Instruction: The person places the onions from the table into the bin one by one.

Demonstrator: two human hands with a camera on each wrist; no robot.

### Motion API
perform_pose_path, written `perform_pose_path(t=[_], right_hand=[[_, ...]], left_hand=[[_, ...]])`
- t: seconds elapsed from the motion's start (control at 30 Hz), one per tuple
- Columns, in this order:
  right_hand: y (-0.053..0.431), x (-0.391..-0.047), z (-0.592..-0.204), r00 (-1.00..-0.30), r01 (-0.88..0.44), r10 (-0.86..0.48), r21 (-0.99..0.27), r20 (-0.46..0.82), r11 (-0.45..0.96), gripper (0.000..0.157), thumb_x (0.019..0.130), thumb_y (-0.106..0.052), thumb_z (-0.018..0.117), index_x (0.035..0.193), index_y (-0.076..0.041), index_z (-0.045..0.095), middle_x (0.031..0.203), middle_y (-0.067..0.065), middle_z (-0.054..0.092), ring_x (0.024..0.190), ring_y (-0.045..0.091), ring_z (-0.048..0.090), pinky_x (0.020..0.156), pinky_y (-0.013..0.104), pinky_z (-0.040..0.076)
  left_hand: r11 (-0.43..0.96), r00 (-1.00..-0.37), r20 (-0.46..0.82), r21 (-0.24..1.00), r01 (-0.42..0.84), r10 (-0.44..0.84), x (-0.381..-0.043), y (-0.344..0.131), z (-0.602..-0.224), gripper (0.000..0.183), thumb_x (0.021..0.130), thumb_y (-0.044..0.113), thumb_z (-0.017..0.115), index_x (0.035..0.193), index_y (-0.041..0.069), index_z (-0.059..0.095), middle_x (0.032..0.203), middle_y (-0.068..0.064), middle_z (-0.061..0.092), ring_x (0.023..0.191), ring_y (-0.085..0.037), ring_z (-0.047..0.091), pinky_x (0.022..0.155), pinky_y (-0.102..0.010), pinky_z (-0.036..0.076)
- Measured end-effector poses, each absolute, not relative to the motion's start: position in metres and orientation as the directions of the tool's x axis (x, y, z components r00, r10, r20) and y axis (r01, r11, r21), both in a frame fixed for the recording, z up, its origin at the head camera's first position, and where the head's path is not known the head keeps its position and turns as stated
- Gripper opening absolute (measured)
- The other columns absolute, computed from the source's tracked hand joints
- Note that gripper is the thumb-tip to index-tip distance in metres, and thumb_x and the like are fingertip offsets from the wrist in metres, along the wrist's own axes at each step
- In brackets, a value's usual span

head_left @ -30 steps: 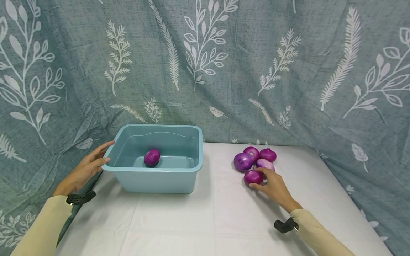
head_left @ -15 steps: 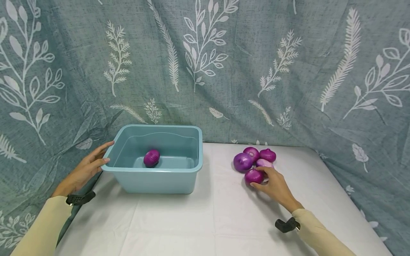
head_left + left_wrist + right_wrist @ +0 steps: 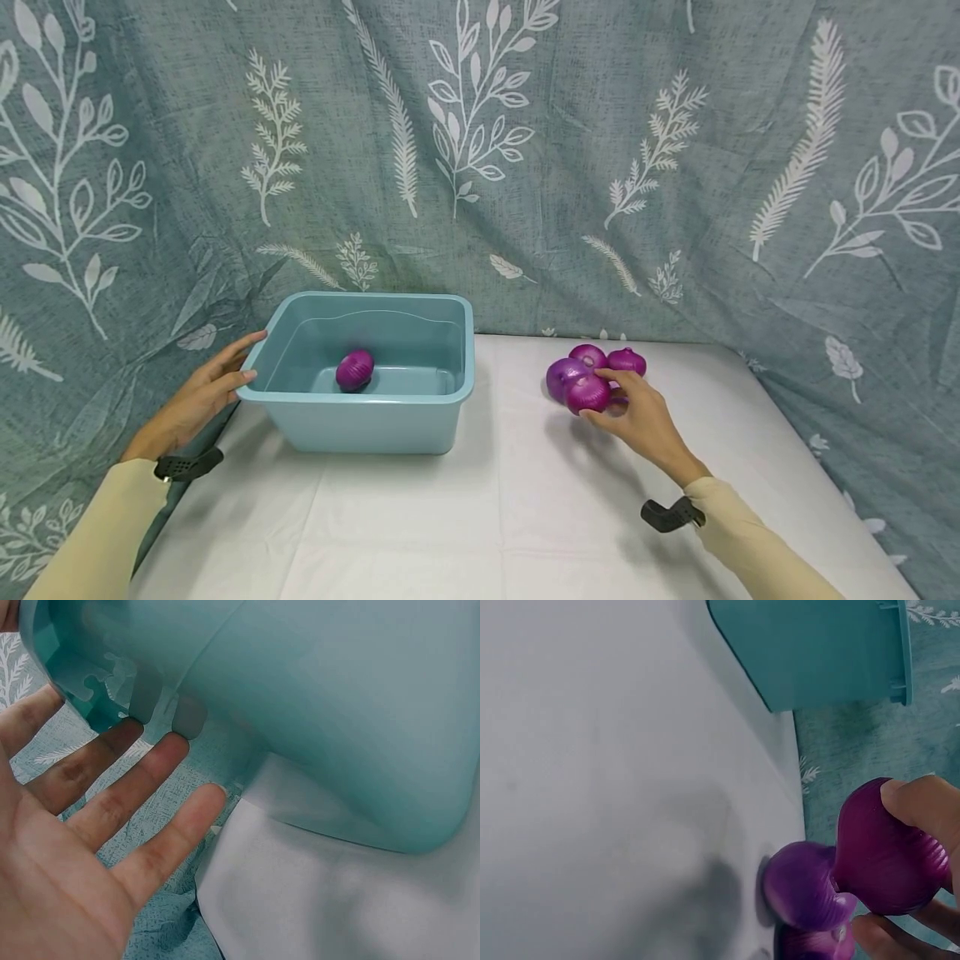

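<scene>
Between the thumb and fingers of my right hand (image 3: 637, 421) is a red onion (image 3: 587, 394), raised just off the table in front of the other onions. The right wrist view shows the gripped onion (image 3: 889, 851) close up, with its pointed end turned toward the table. My left hand (image 3: 191, 404) touches the left side of a blue plastic tub (image 3: 360, 425). In the left wrist view its fingers (image 3: 161, 761) are straight, with some fingertips against the tub wall. One red onion (image 3: 355, 370) lies inside the tub.
Behind the held onion sit a purple onion (image 3: 561, 377), a red onion (image 3: 588, 356) and another red onion (image 3: 627, 361); part of the group is hidden by the right hand. White cloth (image 3: 420, 525) covers the table, and a leaf-patterned curtain (image 3: 525, 225) hangs behind.
My right hand has lifted the red onion off the table, slightly up and to the left, and it now overlaps the purple onion in view. The left hand and tub have stayed still.
</scene>
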State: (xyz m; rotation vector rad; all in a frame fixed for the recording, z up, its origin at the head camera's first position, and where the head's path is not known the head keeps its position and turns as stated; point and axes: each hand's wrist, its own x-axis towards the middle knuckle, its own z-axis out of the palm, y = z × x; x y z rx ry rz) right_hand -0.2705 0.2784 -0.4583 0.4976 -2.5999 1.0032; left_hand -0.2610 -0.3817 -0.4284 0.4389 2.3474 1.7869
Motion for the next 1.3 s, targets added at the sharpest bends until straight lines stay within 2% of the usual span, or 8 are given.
perform_pose_path(t=[0.13,0.27,0.33,0.4,0.5,0.57,0.9,1.3], right_hand=[[0.271,-0.269,-0.450,-0.893,-0.424,-0.215,-0.585,0.394,0.692,0.073,0.078,-0.028,0.093,0.139,-0.003,0.061,0.132,0.023,0.058,0.096,0.037,0.073,0.082,0.050,0.060],[0.263,-0.269,-0.443,-0.881,-0.448,-0.230,-0.570,0.414,0.688,0.074,0.079,-0.031,0.093,0.139,-0.001,0.061,0.128,0.022,0.059,0.095,0.036,0.074,0.081,0.048,0.060],[0.259,-0.271,-0.439,-0.872,-0.464,-0.240,-0.563,0.427,0.684,0.073,0.078,-0.031,0.093,0.137,-0.001,0.062,0.124,0.019,0.061,0.094,0.033,0.074,0.080,0.046,0.061],[0.255,-0.272,-0.436,-0.864,-0.477,-0.246,-0.560,0.438,0.677,0.072,0.077,-0.032,0.094,0.136,-0.003,0.063,0.122,0.016,0.062,0.093,0.031,0.074,0.080,0.045,0.061],[0.248,-0.273,-0.430,-0.861,-0.488,-0.255,-0.572,0.440,0.659,0.070,0.076,-0.029,0.095,0.135,-0.007,0.064,0.123,0.013,0.063,0.093,0.028,0.073,0.079,0.045,0.061],[0.244,-0.274,-0.427,-0.858,-0.495,-0.261,-0.578,0.442,0.648,0.070,0.076,-0.028,0.095,0.135,-0.010,0.064,0.127,0.011,0.062,0.094,0.026,0.072,0.080,0.046,0.061],[0.219,-0.275,-0.408,-0.847,-0.523,-0.283,-0.609,0.450,0.597,0.070,0.077,-0.034,0.094,0.138,-0.018,0.063,0.131,0.004,0.062,0.102,0.024,0.072,0.085,0.040,0.060],[0.183,-0.281,-0.391,-0.825,-0.564,-0.304,-0.665,0.475,0.489,0.070,0.078,-0.032,0.093,0.139,-0.015,0.063,0.131,0.004,0.060,0.105,0.021,0.071,0.083,0.034,0.060]], left_hand=[[0.249,-0.945,0.049,0.959,0.135,0.323,-0.261,-0.382,-0.429,0.065,0.112,0.023,0.046,0.167,0.036,0.014,0.172,-0.011,-0.004,0.153,-0.049,0.000,0.111,-0.073,0.018],[0.265,-0.945,0.053,0.953,0.144,0.324,-0.260,-0.382,-0.428,0.064,0.112,0.023,0.046,0.167,0.036,0.014,0.172,-0.012,-0.003,0.153,-0.048,0.003,0.111,-0.054,0.033],[0.269,-0.944,0.055,0.952,0.148,0.324,-0.260,-0.382,-0.428,0.064,0.112,0.023,0.046,0.167,0.036,0.014,0.172,-0.012,-0.002,0.153,-0.048,0.004,0.109,-0.051,0.034],[0.260,-0.944,0.059,0.954,0.150,0.326,-0.260,-0.382,-0.428,0.064,0.112,0.023,0.046,0.167,0.036,0.014,0.172,-0.011,-0.003,0.153,-0.048,0.003,0.113,-0.057,0.031],[0.239,-0.942,0.065,0.959,0.149,0.328,-0.260,-0.381,-0.428,0.065,0.112,0.022,0.046,0.167,0.035,0.015,0.172,-0.009,-0.005,0.153,-0.048,-0.003,0.111,-0.076,0.015],[0.230,-0.942,0.067,0.962,0.149,0.330,-0.260,-0.381,-0.428,0.065,0.112,0.021,0.047,0.167,0.035,0.015,0.173,-0.008,-0.007,0.153,-0.048,-0.006,0.110,-0.079,0.009],[0.256,-0.941,0.067,0.954,0.158,0.332,-0.260,-0.382,-0.429,0.065,0.112,0.023,0.046,0.167,0.034,0.013,0.173,-0.009,-0.003,0.154,-0.048,0.000,0.110,-0.068,0.024],[0.219,-0.939,0.070,0.964,0.150,0.335,-0.259,-0.381,-0.430,0.066,0.112,0.022,0.046,0.167,0.033,0.013,0.172,-0.010,-0.008,0.153,-0.049,-0.006,0.111,-0.077,0.011]])
